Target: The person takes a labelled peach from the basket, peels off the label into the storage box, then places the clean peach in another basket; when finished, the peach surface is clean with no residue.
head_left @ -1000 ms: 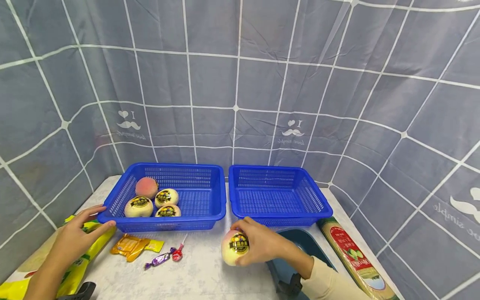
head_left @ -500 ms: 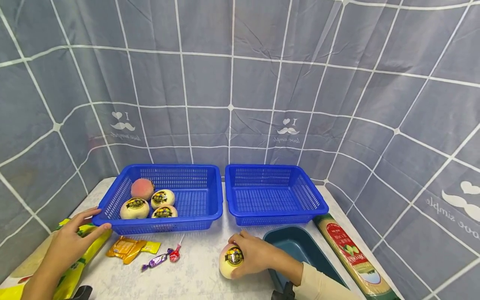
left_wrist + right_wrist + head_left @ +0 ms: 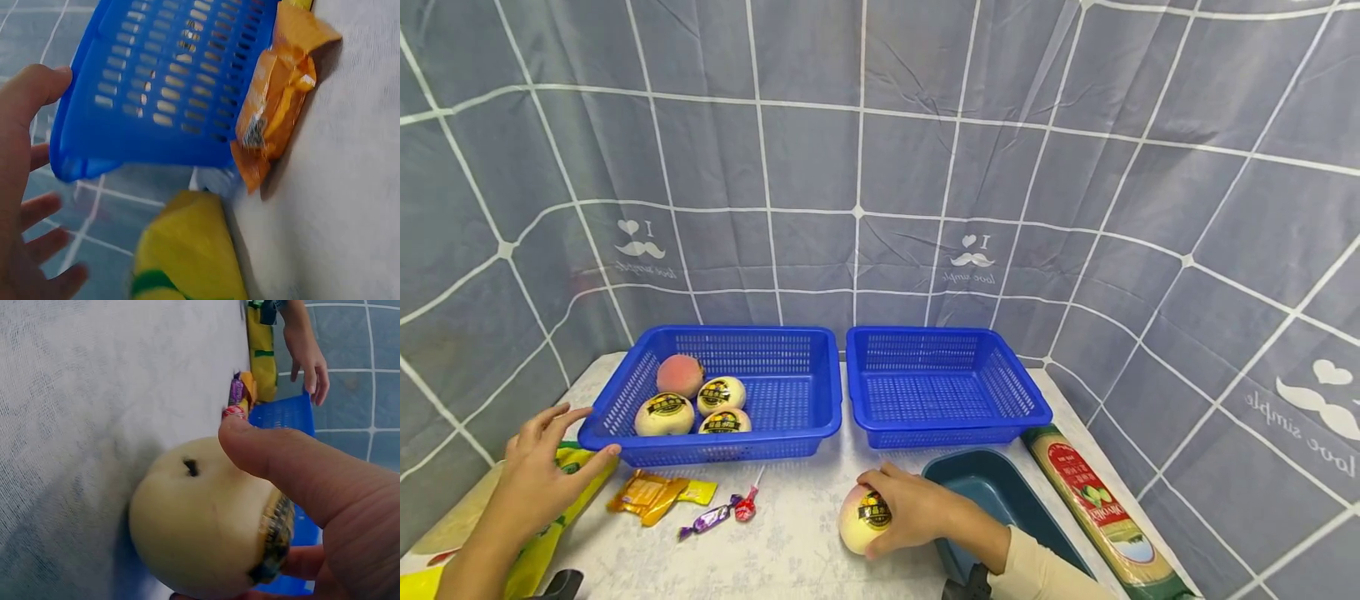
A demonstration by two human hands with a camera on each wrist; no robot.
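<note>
Peach (image 3: pixel 863 518), pale with a dark round label, sits on the table (image 3: pixel 790 550) in front of the right basket (image 3: pixel 944 388), just left of a dark teal tub (image 3: pixel 1000 500). The right hand (image 3: pixel 917 508) grips it, thumb and fingers curled round its right side; the right wrist view shows the thumb (image 3: pixel 275 456) pressed across the top of the fruit and the underside resting on the cloth.

The left hand (image 3: pixel 542 467) is spread, fingers straight, holding nothing. It hovers at the front left corner of the left basket (image 3: pixel 790 392), above a yellow bag (image 3: pixel 550 533); whether the fingertips touch the rim cannot be told.

The left basket holds four fruits at its left end: one pink peach (image 3: pixel 679 375) at the back and three labelled pale ones (image 3: pixel 664 414) in front. The right basket lies just beside the left one.

Between the two hands, on the table: an orange packet (image 3: pixel 643 494), a purple sweet (image 3: pixel 706 521) and a red lollipop (image 3: pixel 747 507), all in front of the left basket. A long green and red box (image 3: pixel 1097 508) lies to the right of the tub. Grey checked cloth (image 3: pixel 880 167) encloses the table on three sides.
</note>
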